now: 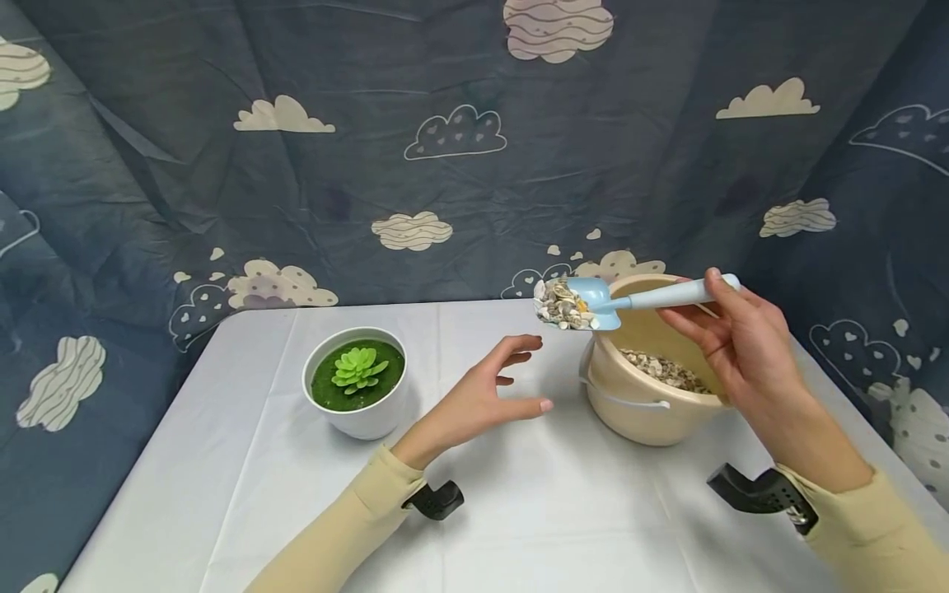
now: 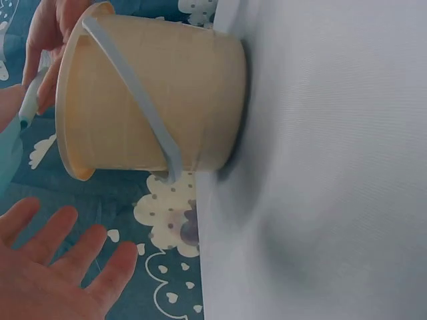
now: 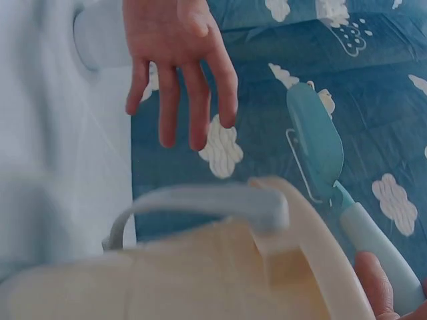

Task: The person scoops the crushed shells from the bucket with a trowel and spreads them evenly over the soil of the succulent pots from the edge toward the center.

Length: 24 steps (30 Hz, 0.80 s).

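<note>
My right hand (image 1: 749,346) grips the pale handle of a light blue toy shovel (image 1: 593,301) above the bucket's rim. Small shells and pebbles (image 1: 559,305) are heaped on its blade, which reaches out past the rim to the left. The cream bucket (image 1: 638,420) stands on the table with more shells and pebbles (image 1: 663,369) inside and its pale handle hanging down. Between bucket and plant, my left hand (image 1: 478,403) hovers with fingers spread, touching nothing. In the right wrist view the shovel (image 3: 317,137) shows its underside, hiding most of the load.
A white pot (image 1: 371,424) with a green succulent (image 1: 359,369) on a mossy green surface stands left of my left hand. White cloth covers the table (image 1: 245,461). Behind it hangs a dark blue curtain (image 1: 356,198) with cloud prints.
</note>
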{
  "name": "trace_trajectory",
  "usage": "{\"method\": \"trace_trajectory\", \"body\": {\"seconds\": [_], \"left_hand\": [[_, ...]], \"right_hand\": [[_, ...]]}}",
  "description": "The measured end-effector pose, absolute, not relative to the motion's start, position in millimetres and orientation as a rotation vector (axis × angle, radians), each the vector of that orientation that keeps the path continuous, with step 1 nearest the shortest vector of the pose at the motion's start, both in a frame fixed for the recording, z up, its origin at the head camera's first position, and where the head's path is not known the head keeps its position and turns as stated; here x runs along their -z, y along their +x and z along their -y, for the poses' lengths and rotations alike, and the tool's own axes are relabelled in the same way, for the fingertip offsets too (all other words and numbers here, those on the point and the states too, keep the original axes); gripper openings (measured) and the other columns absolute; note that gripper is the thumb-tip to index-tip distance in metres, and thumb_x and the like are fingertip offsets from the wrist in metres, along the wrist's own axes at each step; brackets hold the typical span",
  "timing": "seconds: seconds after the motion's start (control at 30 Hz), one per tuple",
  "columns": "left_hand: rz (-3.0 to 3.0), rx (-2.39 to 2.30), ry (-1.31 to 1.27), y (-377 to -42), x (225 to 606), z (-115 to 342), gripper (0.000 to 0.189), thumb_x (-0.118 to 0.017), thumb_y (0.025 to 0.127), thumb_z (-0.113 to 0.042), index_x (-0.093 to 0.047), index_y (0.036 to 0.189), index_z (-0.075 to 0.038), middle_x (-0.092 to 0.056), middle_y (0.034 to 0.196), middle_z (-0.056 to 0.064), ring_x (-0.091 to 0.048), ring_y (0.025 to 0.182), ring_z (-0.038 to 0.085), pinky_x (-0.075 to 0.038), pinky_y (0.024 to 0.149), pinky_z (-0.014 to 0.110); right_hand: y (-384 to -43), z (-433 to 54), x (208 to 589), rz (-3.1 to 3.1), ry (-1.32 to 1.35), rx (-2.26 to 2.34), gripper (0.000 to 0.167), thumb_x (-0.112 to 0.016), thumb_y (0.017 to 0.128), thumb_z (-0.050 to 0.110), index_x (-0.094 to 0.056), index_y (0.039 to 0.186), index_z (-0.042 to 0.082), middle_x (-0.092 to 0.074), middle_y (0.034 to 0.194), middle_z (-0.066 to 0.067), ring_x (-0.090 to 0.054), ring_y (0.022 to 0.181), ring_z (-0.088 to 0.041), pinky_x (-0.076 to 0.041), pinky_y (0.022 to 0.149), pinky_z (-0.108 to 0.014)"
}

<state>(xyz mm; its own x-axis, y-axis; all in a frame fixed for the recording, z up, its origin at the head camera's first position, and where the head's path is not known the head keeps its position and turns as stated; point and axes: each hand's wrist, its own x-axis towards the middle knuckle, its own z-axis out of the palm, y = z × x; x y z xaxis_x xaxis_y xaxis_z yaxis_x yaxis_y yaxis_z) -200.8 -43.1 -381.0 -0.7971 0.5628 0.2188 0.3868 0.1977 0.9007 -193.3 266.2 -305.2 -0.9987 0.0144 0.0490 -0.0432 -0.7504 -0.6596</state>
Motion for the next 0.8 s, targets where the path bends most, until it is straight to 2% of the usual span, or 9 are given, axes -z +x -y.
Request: {"method": "trace_trajectory", "body": {"seconds": [0.23, 0.53, 0.8], "left_hand": [[-2.324, -1.583, 0.903, -181.1, 385.1, 67.1, 0.065, -0.076, 0.086, -0.037, -0.042, 0.142, -0.035, -0.043, 0.145, -0.016, -0.041, 0.134, 0.013, -0.041, 0.103, 0.037], [-2.332, -1.618, 0.814, -155.6, 389.4, 100.3, 0.065, -0.077, 0.086, -0.031, -0.044, 0.142, -0.034, -0.046, 0.142, -0.015, -0.045, 0.131, 0.015, -0.042, 0.101, 0.040], [-2.409, -1.640, 0.736, -138.0, 397.8, 133.6, 0.063, -0.078, 0.086, -0.031, -0.045, 0.139, -0.038, -0.049, 0.139, -0.016, -0.048, 0.128, 0.014, -0.044, 0.098, 0.039]], "right_hand": [[-195.3, -245.3, 306.1, 1.109, 0.135, -2.949, 0.027, -0.059, 0.097, 0.008, -0.051, 0.120, -0.006, -0.062, 0.115, -0.022, -0.062, 0.111, -0.036, -0.050, 0.087, -0.046], [-200.5, -217.6, 302.5, 1.168, 0.190, -2.941, 0.029, -0.061, 0.096, 0.011, -0.052, 0.119, -0.005, -0.064, 0.112, -0.022, -0.064, 0.109, -0.035, -0.050, 0.087, -0.042], [-204.1, -196.2, 304.1, 1.114, 0.230, -3.017, 0.028, -0.061, 0.097, 0.012, -0.050, 0.115, -0.006, -0.066, 0.110, -0.024, -0.064, 0.108, -0.036, -0.050, 0.088, -0.042]]}}
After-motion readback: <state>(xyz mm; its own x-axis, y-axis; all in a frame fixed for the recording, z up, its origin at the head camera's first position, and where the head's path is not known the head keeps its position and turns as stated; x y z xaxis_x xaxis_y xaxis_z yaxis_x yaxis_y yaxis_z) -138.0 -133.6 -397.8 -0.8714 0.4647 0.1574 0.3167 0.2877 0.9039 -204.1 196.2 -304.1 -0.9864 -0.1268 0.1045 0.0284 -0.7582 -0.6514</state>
